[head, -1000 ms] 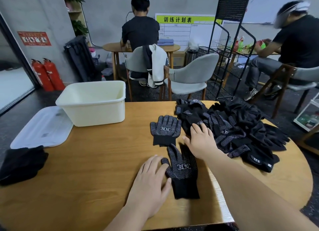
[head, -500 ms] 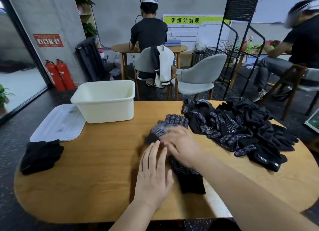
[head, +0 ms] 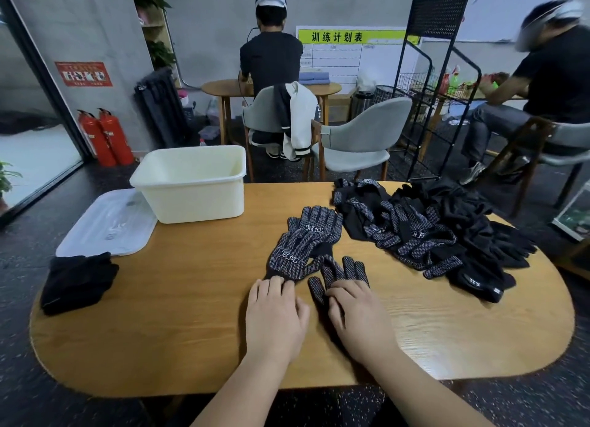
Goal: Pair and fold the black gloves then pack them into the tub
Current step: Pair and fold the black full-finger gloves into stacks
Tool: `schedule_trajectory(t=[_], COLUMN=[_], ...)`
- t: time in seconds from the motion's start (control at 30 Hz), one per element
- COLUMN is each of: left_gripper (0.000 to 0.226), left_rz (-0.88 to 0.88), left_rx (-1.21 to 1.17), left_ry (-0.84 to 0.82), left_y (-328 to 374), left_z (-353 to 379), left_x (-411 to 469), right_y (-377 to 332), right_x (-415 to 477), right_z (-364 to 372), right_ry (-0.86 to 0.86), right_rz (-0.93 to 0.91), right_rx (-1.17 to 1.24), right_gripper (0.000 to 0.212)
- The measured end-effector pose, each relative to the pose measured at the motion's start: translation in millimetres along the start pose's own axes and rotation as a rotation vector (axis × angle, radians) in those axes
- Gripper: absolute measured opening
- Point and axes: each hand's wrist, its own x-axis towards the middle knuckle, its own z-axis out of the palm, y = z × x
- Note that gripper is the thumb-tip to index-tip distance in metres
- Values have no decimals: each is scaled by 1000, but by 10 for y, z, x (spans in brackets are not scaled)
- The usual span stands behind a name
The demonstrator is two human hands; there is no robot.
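Observation:
Three black gloves with white grip dots lie mid-table. The far glove (head: 316,223) points its fingers away from me. A tilted glove (head: 295,257) overlaps its cuff. My left hand (head: 274,318) lies flat on the table with its fingertips touching the tilted glove's cuff. My right hand (head: 357,318) rests flat on the near glove (head: 343,271), whose fingers stick out past mine. The cream tub (head: 191,200) stands at the back left with nothing visible inside. A heap of black gloves (head: 431,231) covers the table's right side.
A white lid (head: 108,225) lies left of the tub, hanging over the wooden table (head: 175,299) edge. A folded black bundle (head: 76,281) sits at the left edge. Behind the table are grey chairs (head: 360,139), a black wire rack (head: 437,84) and two seated people.
My right hand has drawn back from the far glove and now lies on the near one. A glove now lies tilted across the far glove's cuff. My left hand slid forward to it.

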Motion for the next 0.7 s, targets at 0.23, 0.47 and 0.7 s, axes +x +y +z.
schedule_trajectory(t=[0.23,0.47,0.7], left_gripper=[21,15,52], left_rz=[99,199,132], left_rx=[50,-13,-83], left_ry=[56,75,-241], left_y=[-88,-339,-534], left_z=[-118,-324,-388], left_x=[-174,-338,-403], right_y=[-30,-92,-170], right_x=[-33,-96,-203], right_z=[-6,-100,-221], right_ry=[83,14,-139], right_rz=[40,-44,-106], right_rx=[-70,-76,-83], right_gripper=[33,29,37])
